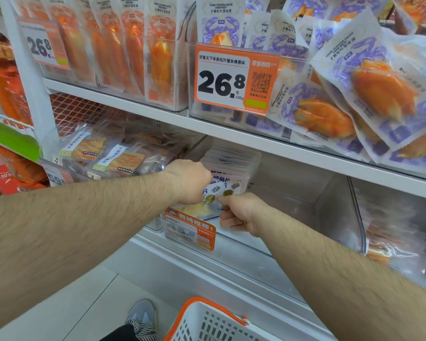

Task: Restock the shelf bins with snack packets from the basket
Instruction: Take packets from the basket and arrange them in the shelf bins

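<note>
Both my hands reach into a clear shelf bin (305,190) on the lower shelf. My left hand (190,180) and my right hand (239,212) both grip white snack packets with blue print (221,188), holding them against a standing row of like packets (231,158) at the bin's left side. Fingers of both hands are curled around the packet edges. The white basket with an orange rim (207,321) stands on the floor below, near my shoe; its inside is mostly out of view.
An orange price tag (192,230) hangs on the bin front. The upper shelf carries bins of crab-stick packets (354,99) with a 26.8 price card (231,80). Left of my hands sits a bin of brown fish snack packs (108,153). My shoe (140,316) is beside the basket.
</note>
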Motion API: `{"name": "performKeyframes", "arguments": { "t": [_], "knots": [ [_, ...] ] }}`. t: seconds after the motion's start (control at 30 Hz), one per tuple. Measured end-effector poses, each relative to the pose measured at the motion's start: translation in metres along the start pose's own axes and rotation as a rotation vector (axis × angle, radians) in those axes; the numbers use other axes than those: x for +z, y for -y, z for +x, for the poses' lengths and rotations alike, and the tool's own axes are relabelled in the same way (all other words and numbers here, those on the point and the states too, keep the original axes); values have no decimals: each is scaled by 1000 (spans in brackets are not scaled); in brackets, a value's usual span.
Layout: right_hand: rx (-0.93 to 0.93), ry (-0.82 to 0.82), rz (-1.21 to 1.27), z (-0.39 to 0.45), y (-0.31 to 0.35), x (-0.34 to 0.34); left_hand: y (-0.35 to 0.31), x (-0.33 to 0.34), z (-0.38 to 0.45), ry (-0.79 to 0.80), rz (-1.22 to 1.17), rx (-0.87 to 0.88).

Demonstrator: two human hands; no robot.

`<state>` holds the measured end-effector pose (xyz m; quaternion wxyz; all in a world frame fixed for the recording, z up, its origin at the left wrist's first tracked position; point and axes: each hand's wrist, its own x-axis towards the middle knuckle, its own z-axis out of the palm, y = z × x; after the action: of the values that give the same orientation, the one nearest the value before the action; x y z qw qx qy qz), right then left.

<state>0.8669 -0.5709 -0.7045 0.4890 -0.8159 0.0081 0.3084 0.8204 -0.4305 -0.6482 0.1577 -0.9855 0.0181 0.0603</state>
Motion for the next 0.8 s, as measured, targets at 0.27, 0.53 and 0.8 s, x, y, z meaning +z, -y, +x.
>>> {"name": "performKeyframes", "arguments": {
  "t": [0.27, 0.53, 0.8],
  "knots": [
    [-7, 32, 25, 1, 0, 0, -6, -4, 7, 102, 6, -159],
    [6, 22, -2, 1, -2, -2, -7, -8, 9, 100, -65, -199],
    [6, 2, -20, -2, -2, -9, -7, -13, 5, 120, -125, -180]
  ]
}}
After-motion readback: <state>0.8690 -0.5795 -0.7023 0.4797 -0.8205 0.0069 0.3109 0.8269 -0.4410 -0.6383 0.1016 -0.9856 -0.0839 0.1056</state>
